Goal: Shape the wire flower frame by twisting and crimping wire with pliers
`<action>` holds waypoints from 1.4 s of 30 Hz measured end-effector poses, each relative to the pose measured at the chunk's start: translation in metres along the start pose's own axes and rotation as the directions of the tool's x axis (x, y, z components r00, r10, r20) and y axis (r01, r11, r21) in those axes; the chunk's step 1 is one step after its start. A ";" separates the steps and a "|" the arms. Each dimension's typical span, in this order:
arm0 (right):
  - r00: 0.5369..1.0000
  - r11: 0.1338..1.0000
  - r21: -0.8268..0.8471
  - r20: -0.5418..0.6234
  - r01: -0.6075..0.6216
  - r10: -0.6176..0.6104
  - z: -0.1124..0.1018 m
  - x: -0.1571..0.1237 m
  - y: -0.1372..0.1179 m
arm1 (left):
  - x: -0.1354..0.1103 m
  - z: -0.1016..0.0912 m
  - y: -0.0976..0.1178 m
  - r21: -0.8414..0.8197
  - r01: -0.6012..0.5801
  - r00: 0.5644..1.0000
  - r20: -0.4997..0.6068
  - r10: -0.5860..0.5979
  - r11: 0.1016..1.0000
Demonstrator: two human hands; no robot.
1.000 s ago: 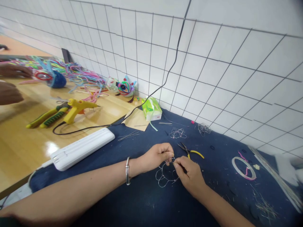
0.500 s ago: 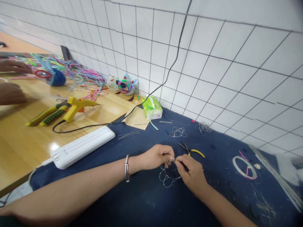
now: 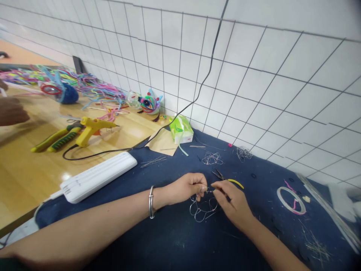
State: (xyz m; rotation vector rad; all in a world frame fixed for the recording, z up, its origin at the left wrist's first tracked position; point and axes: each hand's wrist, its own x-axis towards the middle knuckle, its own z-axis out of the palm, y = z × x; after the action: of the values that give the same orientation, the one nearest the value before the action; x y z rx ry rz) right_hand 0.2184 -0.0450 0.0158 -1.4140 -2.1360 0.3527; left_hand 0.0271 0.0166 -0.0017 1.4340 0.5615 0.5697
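— What are the hands doing right now?
— The left hand (image 3: 184,188) is pinching the top of the looped wire figure (image 3: 203,207), thumb against fingertips. The right hand (image 3: 232,201) is reaching in from four o'clock, fingers curled at the same strand. Whether it is actually gripping, I cannot tell.
— Is anything changing?
— The right fingertips are sitting slightly farther from the left ones than half a second ago. The figure is lying a little more toward three o'clock on the blue cloth (image 3: 169,237). I judge the strand between them is being drawn out or twisted.
— And around them?
— Yellow-handled pliers (image 3: 229,180) are lying just beyond the right hand at twelve o'clock. A tape ring (image 3: 291,199) is lying at three, and a white power strip (image 3: 98,177) at ten. A co-worker's hand (image 3: 11,112) is being cut off by the frame edge at nine. The wire's thin joint is getting lost against the fingers.
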 end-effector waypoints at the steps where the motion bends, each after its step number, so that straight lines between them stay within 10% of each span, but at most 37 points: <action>1: 1.000 0.997 -0.081 -0.018 -0.006 0.005 -0.004 0.000 0.007 | 0.000 -0.002 0.000 0.005 0.001 1.000 -0.006 -0.001 1.000; 5: 0.992 0.800 -0.586 -0.060 -0.127 0.113 -0.010 -0.005 0.047 | 0.000 -0.007 0.001 0.033 0.000 1.000 -0.028 0.001 0.999; 11: 0.999 0.679 -0.734 0.020 -0.015 0.043 0.005 -0.018 0.072 | 0.001 -0.011 0.004 0.041 0.001 0.998 -0.063 0.002 0.999; 17: 0.998 0.713 -0.699 -0.063 -0.056 0.016 0.000 -0.013 0.074 | 0.002 -0.012 0.004 0.046 0.017 0.995 -0.098 -0.012 0.999; 25: 0.976 0.963 -0.160 -0.021 -0.218 0.217 -0.026 -0.015 0.038 | 0.001 -0.012 0.001 0.036 -0.034 0.981 -0.190 0.040 0.999; 32: 0.964 0.809 -0.572 -0.116 0.131 -0.238 -0.009 -0.025 -0.005 | -0.004 -0.004 0.009 0.070 -0.062 0.949 -0.304 0.080 0.996; 42: 0.953 0.649 -0.747 -0.073 0.142 -0.293 -0.004 -0.022 -0.014 | -0.004 0.010 0.004 0.037 -0.069 0.920 -0.383 0.078 0.997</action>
State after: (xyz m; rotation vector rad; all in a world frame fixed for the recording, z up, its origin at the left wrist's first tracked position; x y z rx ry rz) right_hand 0.2167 -0.0715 0.0192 -1.4592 -2.3502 -0.8224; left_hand 0.0312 0.0069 0.0033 1.3755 0.8285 0.9193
